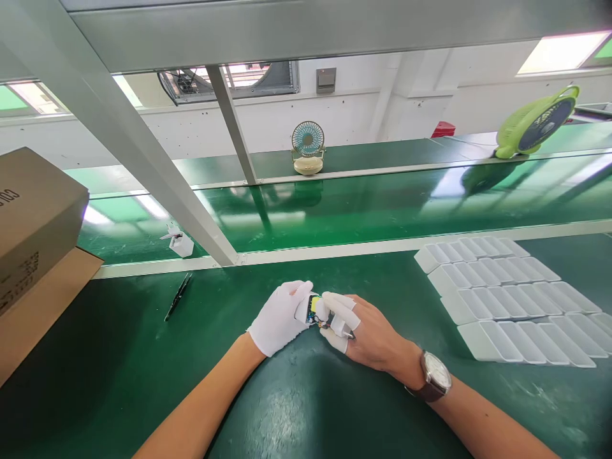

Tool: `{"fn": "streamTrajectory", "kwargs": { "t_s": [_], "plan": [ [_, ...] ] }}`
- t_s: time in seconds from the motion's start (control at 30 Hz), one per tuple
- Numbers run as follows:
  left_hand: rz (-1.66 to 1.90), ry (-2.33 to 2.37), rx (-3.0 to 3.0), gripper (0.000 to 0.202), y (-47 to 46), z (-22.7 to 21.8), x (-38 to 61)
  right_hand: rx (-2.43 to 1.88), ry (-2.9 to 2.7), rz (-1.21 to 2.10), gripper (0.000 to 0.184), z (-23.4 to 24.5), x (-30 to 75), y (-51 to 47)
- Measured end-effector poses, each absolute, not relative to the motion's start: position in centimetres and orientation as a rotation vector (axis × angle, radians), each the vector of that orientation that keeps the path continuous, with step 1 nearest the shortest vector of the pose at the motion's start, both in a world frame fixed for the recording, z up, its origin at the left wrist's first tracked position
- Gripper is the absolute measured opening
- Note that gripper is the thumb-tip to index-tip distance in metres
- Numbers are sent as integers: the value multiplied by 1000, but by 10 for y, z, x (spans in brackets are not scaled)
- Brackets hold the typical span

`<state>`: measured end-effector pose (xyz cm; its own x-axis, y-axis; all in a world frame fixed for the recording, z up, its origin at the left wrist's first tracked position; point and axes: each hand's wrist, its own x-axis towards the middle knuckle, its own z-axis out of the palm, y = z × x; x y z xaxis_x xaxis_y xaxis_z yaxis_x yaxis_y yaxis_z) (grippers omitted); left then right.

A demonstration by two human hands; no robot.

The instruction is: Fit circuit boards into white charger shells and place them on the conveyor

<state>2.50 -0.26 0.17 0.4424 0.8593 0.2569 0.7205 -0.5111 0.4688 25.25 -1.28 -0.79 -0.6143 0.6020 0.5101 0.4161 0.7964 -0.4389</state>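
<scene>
My left hand [281, 319], in a white glove, is closed around a small white housing. A circuit board [313, 308] with a yellow-topped component shows at the housing's open side. White finger covers are on several fingers of my right hand [356, 322], which pinches a white plastic piece [338, 325] right beside the board. Whether that piece is joined to the board I cannot tell, as the fingers hide part of it. Both hands meet just above the green work surface [248, 395].
Rows of white compartment trays [516, 299] lie on the right. Black tweezers [178, 296] rest at left, near a cardboard box [38, 255]. A white plug-like item [182, 245] sits behind the metal rail [335, 250]. Two fans, one small [308, 146] and one green [535, 124], stand farther back.
</scene>
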Motion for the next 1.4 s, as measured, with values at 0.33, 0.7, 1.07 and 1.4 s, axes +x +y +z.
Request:
{"fn": "streamTrajectory", "kwargs": {
  "t_s": [0.33,0.7,1.07,1.4],
  "plan": [
    [699,1279,2214,11,-10,6,35,-763,-2298,506,55,-7,255,-14],
    [868,1271,1818,41,-14,-13,22,-839,-2147,625,43,-14,256,-7],
    [883,1305,1684,30,-13,-8,13,-789,-2407,337,50,-38,253,-5],
    [850,1137,1387,37,-1,-10,3,-768,-2425,267,49,-30,250,-9]
  ]
}}
